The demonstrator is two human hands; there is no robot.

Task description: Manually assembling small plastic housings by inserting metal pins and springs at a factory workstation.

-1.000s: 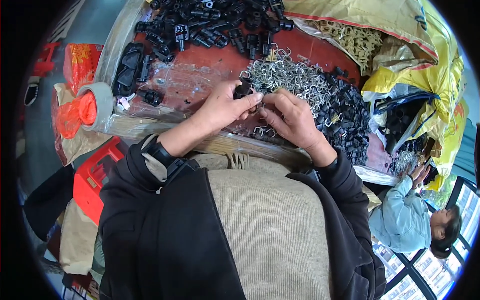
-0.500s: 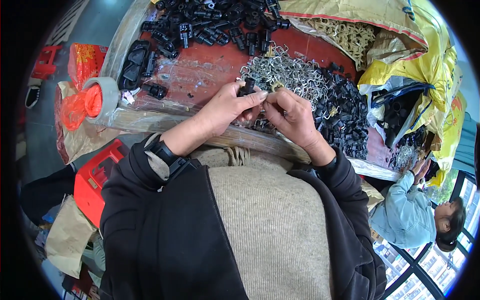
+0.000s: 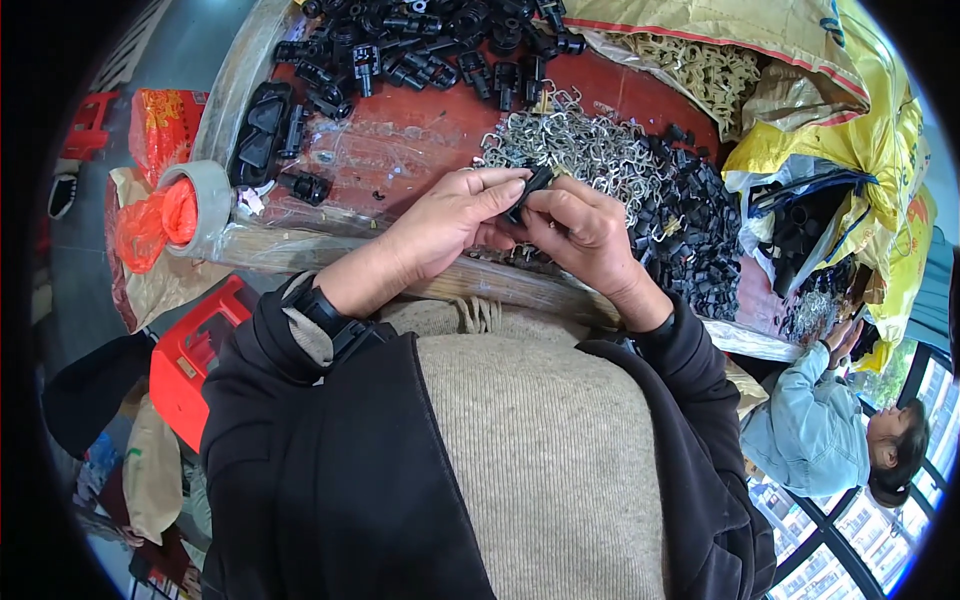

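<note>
Between my two hands, just above the table's near edge, is a small black plastic part (image 3: 533, 190), tilted and half covered by fingers. My left hand (image 3: 462, 215) is closed on it, thumb along its side. The fingers of my right hand (image 3: 585, 225) are pinched together against its right end; whether they hold a smaller piece too is hidden. Right beyond my hands lies a heap of bent silver metal hooks (image 3: 585, 145). To its right spreads a pile of little black plastic pieces (image 3: 695, 235).
Black cylindrical fittings (image 3: 420, 70) are heaped at the far left of the red table (image 3: 400, 150). A tape roll (image 3: 205, 205) sits at its near left corner. Yellow woven sacks (image 3: 790, 150) with parts stand right. A person (image 3: 820, 420) works at far right; a red stool (image 3: 195, 360) stands left.
The black part has turned from upright to tilted and now lies between both hands. My right hand's fingers have moved onto it.
</note>
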